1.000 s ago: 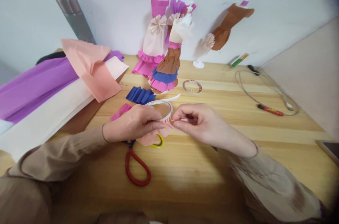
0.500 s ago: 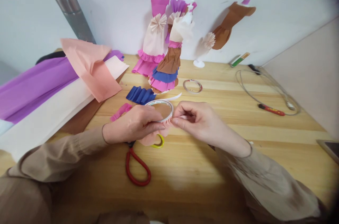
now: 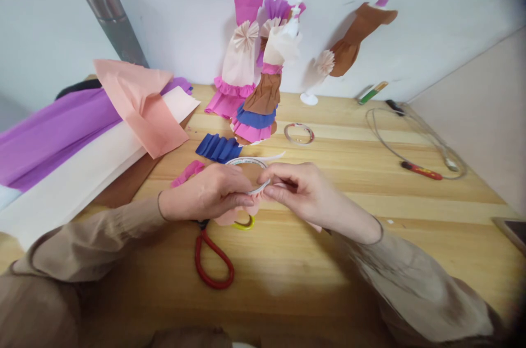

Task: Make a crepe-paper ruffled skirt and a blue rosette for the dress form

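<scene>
My left hand [image 3: 205,192] is closed on a roll of double-sided tape [image 3: 245,160], its thumb pressing the near rim. Beneath the fingers hangs a gathered piece of light pink crepe paper [image 3: 227,218], set against the roll's near edge. My right hand [image 3: 293,189] pinches the right side of the rim and the paper's edge there; the exact grip is partly hidden. A loose white tape end [image 3: 273,157] sticks out behind the roll. Below lie scissors with a red handle [image 3: 214,260] and a yellow loop handle [image 3: 247,223], partly covered by the paper.
Small mannequins in paper dresses [image 3: 269,90] stand at the back. Blue ruffled paper [image 3: 218,148] and a magenta strip [image 3: 188,174] lie behind my left hand. Crepe sheets [image 3: 82,129] are heaped at left, near a flask [image 3: 113,19]. A bangle-like ring [image 3: 299,133] and a cable [image 3: 372,123] lie at right.
My right hand has shifted slightly left, and its fingertips now overlap the roll's right rim. More pink paper shows below the right hand. My left hand has hardly moved.
</scene>
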{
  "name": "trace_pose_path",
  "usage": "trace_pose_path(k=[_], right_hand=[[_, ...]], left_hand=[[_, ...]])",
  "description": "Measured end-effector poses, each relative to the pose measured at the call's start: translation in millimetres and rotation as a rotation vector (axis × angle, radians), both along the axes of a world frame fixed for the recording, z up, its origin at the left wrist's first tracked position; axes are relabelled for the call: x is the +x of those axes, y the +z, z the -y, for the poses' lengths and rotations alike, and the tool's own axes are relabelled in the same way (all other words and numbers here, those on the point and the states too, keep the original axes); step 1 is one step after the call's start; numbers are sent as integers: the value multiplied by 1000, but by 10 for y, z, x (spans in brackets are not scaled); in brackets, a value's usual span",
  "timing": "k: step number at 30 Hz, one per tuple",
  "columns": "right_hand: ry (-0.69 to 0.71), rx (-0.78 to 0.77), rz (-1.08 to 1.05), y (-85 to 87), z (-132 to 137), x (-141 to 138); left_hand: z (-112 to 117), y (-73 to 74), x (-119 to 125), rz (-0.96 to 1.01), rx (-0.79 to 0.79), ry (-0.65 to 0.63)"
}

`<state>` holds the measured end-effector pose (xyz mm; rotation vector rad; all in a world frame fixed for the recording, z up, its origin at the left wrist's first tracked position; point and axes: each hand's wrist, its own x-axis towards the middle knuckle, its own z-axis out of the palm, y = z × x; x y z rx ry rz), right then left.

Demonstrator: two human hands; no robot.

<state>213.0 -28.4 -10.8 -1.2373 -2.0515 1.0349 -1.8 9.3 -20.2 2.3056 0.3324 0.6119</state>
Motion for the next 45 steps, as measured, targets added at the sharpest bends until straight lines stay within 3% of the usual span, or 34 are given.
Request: trace_pose_path(k=[3,7,11,13,15,20,24,27,30,33,39,42,45], right_hand=[[-13,-60,-2,43,-3,18],[-162,-172,-86,115,-26,81],[-343,-269,-305,211,-57,161],[-376,-303,-435,253,-66,188],[-381,-347,-533,278,-67,199],[-379,-364,-569,282,-32,146],[-336,-376,-523,259,20,49],[-301,-359,-518,220,46,-11],[-335,-233,-479,169,46,-23],[-359,-126,-407,139,34,-2],[-357,-98,-354,160,39,16],[-360,-91,-349,153,37,22],[-367,-87,-360,117,13,33]], left_hand=[[-31,-13,-3,47,82,38],[-27,0,-42,221,80,280],[14,-87,-54,537,-151,689],[44,-175,-36,593,-351,761],[94,-246,-11,527,-490,715],[291,-217,65,51,-694,300],[413,-154,150,23,-935,169],[475,-136,193,127,-1028,298],[518,-114,206,216,-1001,396],[529,-100,200,198,-978,405],[505,-146,157,240,-968,313],[518,-143,143,350,-975,380],[540,-122,157,340,-954,455]])
